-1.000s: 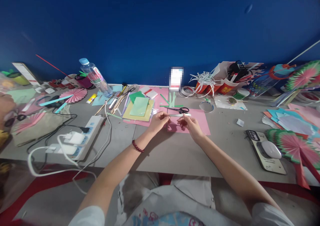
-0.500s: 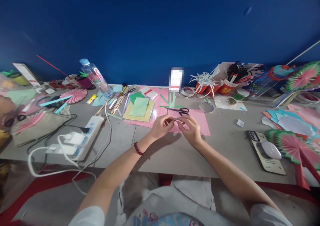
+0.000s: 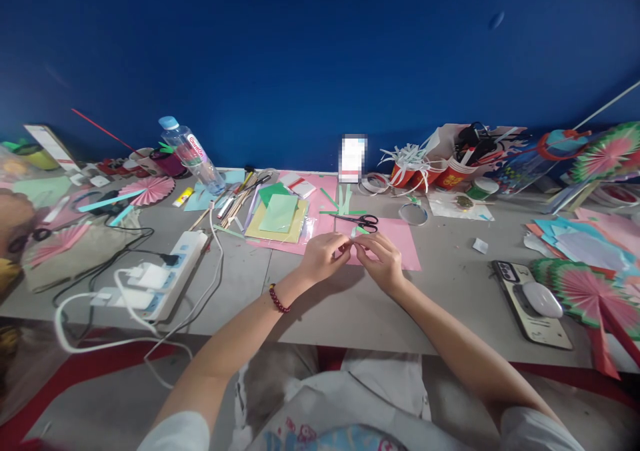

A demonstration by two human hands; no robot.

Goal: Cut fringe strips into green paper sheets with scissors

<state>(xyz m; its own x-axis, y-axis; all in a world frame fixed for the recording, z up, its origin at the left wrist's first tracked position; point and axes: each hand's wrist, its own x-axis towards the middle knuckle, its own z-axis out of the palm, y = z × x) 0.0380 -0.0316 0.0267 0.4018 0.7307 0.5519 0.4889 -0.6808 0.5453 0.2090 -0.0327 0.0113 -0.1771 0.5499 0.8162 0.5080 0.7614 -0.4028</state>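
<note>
My left hand (image 3: 325,258) and my right hand (image 3: 381,258) meet fingertip to fingertip above a pink sheet of paper (image 3: 403,241). Both pinch a small pale green paper strip (image 3: 356,232), whose tip pokes up between the fingers; its lower part is hidden. Just beyond my fingers lie black-handled scissors (image 3: 367,222), blades pointing left. Behind them several green paper strips (image 3: 344,201) rest on the pink paper. To the left of my hands, light green paper (image 3: 279,213) lies on a yellow sheet in clear plastic.
A power strip (image 3: 180,271) with white cables lies at left. Behind stand a water bottle (image 3: 193,154), a phone with a blurred screen (image 3: 353,159) and red cups (image 3: 455,173). At right are another phone (image 3: 530,311) under a white mouse-like object (image 3: 543,300), and a pink-green paper fan (image 3: 590,291).
A pale green end of the strip now shows above my fingertips. My left fingers have closed in more; both hands have stayed in nearly the same place.
</note>
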